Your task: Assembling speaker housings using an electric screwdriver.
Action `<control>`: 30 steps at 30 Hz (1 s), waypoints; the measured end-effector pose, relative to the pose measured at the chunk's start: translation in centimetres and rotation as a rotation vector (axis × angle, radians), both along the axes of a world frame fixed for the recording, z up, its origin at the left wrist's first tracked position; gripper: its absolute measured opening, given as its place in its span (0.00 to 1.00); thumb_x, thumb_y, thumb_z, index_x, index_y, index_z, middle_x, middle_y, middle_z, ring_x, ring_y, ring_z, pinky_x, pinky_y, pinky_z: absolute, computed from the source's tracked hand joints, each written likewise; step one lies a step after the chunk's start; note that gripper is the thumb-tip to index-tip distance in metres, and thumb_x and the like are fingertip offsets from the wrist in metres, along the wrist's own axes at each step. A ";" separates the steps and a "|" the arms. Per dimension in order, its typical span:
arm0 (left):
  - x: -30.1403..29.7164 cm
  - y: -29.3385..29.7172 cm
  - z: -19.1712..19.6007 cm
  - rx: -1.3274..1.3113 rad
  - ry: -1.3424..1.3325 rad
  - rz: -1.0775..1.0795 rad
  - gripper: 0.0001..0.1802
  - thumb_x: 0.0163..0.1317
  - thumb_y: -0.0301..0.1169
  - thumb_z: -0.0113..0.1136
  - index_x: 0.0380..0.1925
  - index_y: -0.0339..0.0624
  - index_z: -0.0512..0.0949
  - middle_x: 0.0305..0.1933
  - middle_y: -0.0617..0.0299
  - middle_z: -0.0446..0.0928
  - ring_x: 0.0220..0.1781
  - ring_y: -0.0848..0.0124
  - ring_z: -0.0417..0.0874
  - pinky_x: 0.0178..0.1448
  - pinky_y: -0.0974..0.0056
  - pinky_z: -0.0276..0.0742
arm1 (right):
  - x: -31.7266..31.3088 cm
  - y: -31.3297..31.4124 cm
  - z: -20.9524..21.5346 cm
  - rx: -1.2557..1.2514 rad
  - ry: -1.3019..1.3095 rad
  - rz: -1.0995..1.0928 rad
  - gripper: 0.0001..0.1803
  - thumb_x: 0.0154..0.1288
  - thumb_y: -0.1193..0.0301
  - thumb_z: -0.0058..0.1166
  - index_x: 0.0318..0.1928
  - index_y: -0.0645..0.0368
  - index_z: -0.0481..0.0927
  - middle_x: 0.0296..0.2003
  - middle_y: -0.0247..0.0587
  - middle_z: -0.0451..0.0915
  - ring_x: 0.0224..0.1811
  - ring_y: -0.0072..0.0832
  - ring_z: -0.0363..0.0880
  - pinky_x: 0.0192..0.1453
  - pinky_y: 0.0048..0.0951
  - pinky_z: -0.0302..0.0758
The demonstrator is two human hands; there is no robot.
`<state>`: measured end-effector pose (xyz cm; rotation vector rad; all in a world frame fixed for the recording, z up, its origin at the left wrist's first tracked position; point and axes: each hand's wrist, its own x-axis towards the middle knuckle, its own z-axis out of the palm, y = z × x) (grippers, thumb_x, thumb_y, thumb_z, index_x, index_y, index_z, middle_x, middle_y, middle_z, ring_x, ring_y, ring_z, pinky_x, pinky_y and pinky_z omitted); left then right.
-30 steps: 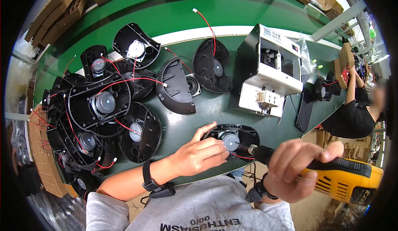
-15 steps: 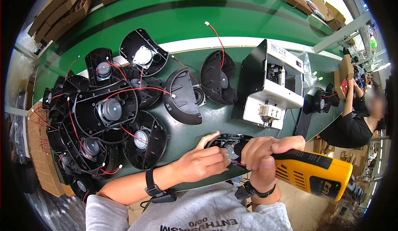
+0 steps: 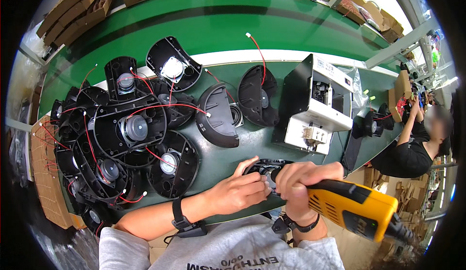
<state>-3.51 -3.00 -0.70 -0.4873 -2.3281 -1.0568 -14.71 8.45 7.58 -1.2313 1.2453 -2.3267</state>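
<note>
My right hand (image 3: 303,179) grips a yellow and black electric screwdriver (image 3: 357,208), its tip pressed down on a black speaker housing (image 3: 266,167) at the near edge of the green table. My left hand (image 3: 239,191) rests on the same housing from the left, fingers curled over its rim and holding it still. The housing's speaker driver is mostly hidden under both hands.
A heap of black speaker housings (image 3: 121,139) with red wires fills the left of the table. Two more housings (image 3: 219,117) lie in the middle. A white box machine (image 3: 315,107) stands to the right. Another person (image 3: 412,144) works at far right. Cardboard boxes (image 3: 77,8) line the back.
My right hand has brought the screwdriver in from the right and down onto the housing. My left hand has stayed on the housing.
</note>
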 end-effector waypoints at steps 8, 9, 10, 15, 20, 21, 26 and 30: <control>-0.7 0.5 -0.5 0.017 -0.053 -0.012 0.19 0.53 0.30 0.76 0.46 0.41 0.85 0.56 0.54 0.80 0.64 0.53 0.78 0.73 0.38 0.65 | -1.3 0.7 -0.8 0.387 0.197 -0.083 0.16 0.67 0.85 0.56 0.48 0.59 0.65 0.28 0.38 0.73 0.27 0.26 0.76 0.33 0.29 0.76; -1.0 0.9 -0.1 -0.022 -0.062 -0.013 0.18 0.53 0.32 0.77 0.43 0.42 0.85 0.50 0.57 0.81 0.59 0.56 0.80 0.70 0.42 0.67 | -1.2 1.5 -1.2 0.379 -0.007 -0.142 0.17 0.60 0.82 0.67 0.47 0.62 0.76 0.37 0.36 0.79 0.37 0.21 0.80 0.42 0.25 0.80; -1.1 1.4 0.1 -0.055 -0.063 -0.026 0.17 0.53 0.33 0.78 0.42 0.43 0.85 0.45 0.59 0.81 0.54 0.57 0.81 0.69 0.44 0.68 | -1.3 2.2 -0.4 0.288 -0.104 -0.107 0.18 0.61 0.83 0.66 0.50 0.63 0.75 0.38 0.35 0.78 0.37 0.20 0.79 0.43 0.24 0.80; 1.7 1.5 5.7 -0.140 -0.168 0.001 0.18 0.50 0.36 0.80 0.38 0.43 0.85 0.37 0.60 0.79 0.45 0.60 0.79 0.62 0.50 0.71 | -2.4 4.3 6.8 0.088 -0.264 -0.080 0.28 0.68 0.77 0.62 0.67 0.64 0.71 0.34 0.29 0.79 0.35 0.18 0.80 0.40 0.25 0.82; 4.4 2.3 18.2 -0.078 -0.238 0.303 0.19 0.46 0.32 0.81 0.38 0.40 0.85 0.38 0.52 0.80 0.44 0.53 0.81 0.50 0.55 0.77 | -4.9 9.8 5.0 0.135 -0.102 -0.281 0.24 0.70 0.69 0.64 0.62 0.62 0.73 0.33 0.30 0.81 0.29 0.15 0.76 0.34 0.22 0.75; 3.2 2.6 20.2 -0.037 -0.178 0.351 0.17 0.46 0.30 0.80 0.37 0.40 0.85 0.37 0.53 0.80 0.43 0.52 0.81 0.48 0.55 0.78 | -5.4 11.4 3.5 0.242 -0.167 -0.269 0.23 0.71 0.68 0.64 0.61 0.61 0.73 0.31 0.29 0.81 0.28 0.15 0.75 0.32 0.22 0.75; -3.1 -3.8 23.7 -0.186 0.300 0.728 0.24 0.27 0.30 0.79 0.24 0.39 0.73 0.29 0.59 0.72 0.35 0.57 0.76 0.47 0.53 0.72 | -5.3 10.4 -1.7 0.379 -0.187 -0.259 0.22 0.71 0.61 0.64 0.58 0.61 0.77 0.27 0.28 0.79 0.24 0.14 0.73 0.28 0.22 0.73; -13.1 -12.1 23.7 -0.188 0.174 0.913 0.28 0.22 0.32 0.83 0.25 0.35 0.76 0.32 0.53 0.77 0.37 0.56 0.79 0.44 0.55 0.76 | -5.0 9.4 -3.5 0.359 -0.221 -0.164 0.22 0.73 0.59 0.63 0.56 0.61 0.78 0.25 0.26 0.75 0.25 0.12 0.70 0.29 0.21 0.68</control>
